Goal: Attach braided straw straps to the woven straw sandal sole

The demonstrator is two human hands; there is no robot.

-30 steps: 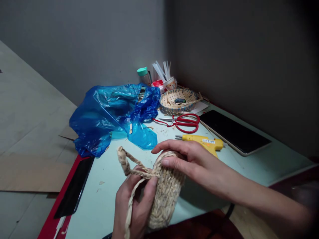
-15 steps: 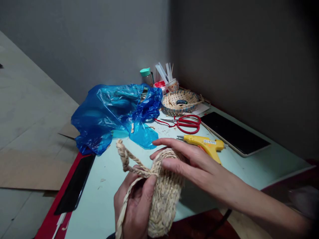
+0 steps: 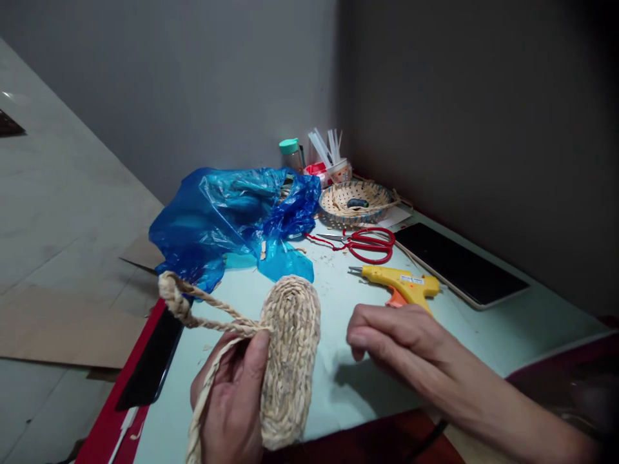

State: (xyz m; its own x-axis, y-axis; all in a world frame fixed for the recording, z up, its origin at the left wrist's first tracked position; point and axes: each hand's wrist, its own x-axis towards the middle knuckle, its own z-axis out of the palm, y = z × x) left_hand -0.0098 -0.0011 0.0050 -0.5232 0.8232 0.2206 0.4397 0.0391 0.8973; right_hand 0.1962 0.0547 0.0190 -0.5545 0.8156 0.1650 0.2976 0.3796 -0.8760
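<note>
My left hand [image 3: 235,393] is closed on the left edge of a long oval braided straw sole [image 3: 291,361], its thumb pressed where the straw braid [image 3: 213,304] meets the edge. The braid makes a knotted loop out to the left, and another length hangs down over the hand. The sole is held up with its coiled rows facing me. My right hand [image 3: 401,341] is apart from it, to the right, fingers curled in with the thumb against them and nothing visible in them. Just beyond it lies a yellow glue gun [image 3: 401,281] with an orange trigger.
Red-handled scissors [image 3: 370,245] lie behind the glue gun. A blue plastic bag [image 3: 227,212] covers the back left. Further back are a woven basket [image 3: 333,205], a cup of glue sticks [image 3: 340,171] and a green-lidded jar [image 3: 290,154]. Dark tablets lie at right [image 3: 459,264] and left [image 3: 149,357].
My right hand has let go of the sole's upper end, drawn back to the right and curled its fingers. My left hand and the sole have shifted left, and the loop has swung left.
</note>
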